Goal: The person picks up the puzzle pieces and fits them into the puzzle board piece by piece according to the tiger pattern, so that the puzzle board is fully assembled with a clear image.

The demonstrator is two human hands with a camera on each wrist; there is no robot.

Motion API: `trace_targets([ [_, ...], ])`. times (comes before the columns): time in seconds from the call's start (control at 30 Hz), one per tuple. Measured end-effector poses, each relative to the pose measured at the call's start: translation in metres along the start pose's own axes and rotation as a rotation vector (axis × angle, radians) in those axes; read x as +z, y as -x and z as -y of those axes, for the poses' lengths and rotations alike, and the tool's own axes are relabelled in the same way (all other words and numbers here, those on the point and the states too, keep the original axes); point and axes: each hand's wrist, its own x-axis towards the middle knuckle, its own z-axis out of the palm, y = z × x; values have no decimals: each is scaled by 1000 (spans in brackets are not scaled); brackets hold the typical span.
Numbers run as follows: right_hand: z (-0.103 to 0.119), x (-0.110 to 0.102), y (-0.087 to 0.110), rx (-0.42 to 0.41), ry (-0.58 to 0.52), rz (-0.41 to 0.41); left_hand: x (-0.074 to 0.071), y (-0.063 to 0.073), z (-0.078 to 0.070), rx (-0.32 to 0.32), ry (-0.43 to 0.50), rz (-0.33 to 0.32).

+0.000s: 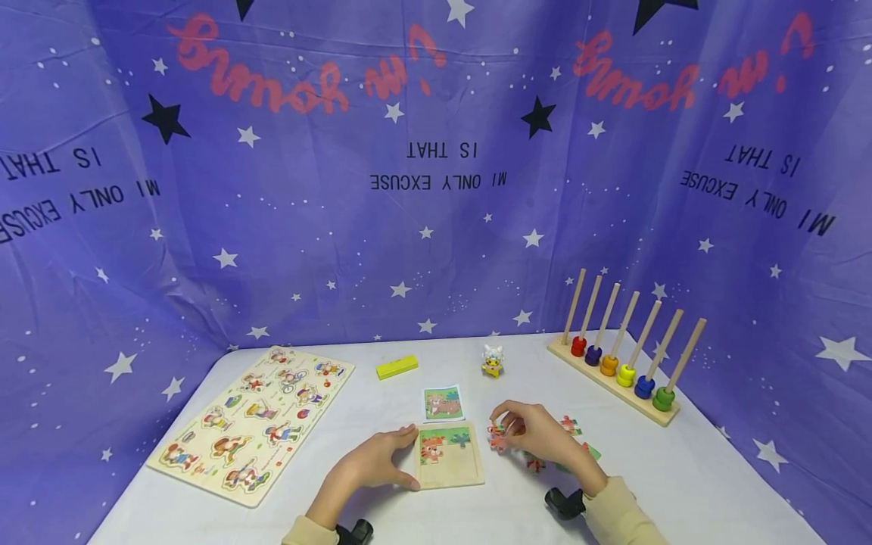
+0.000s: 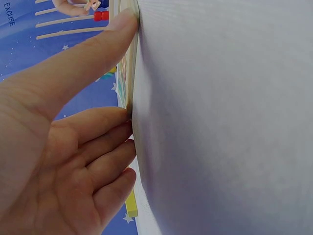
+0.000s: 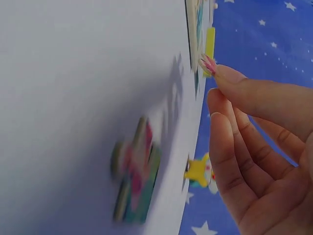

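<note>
Right hand (image 1: 534, 433) pinches a thin, pink-printed puzzle piece (image 3: 208, 64).

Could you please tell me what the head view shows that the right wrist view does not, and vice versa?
Only the head view: the peg rack and the black stars on the backdrop.
Only the right wrist view: the palm side of the right hand, with a puzzle piece plainly in its grip; from the head that piece is hard to pick out.
Both: the right hand, wooden tray, yellow block, figurine and backdrop.

Yellow block (image 1: 397, 368), figurine (image 1: 493, 362), bead-peg rack (image 1: 615, 384)
</note>
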Motion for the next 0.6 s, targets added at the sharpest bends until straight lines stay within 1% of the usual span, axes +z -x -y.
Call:
trace_targets([
  [0.2, 10, 12, -9, -28, -42, 33, -1, 0, -1, 8, -11, -4],
  [0.43, 21, 27, -21, -84, -87, 60, -1, 0, 0, 17, -17, -8],
  [0.6, 30, 36, -29, -76, -112, 87, 0, 0, 1, 17, -20, -7],
])
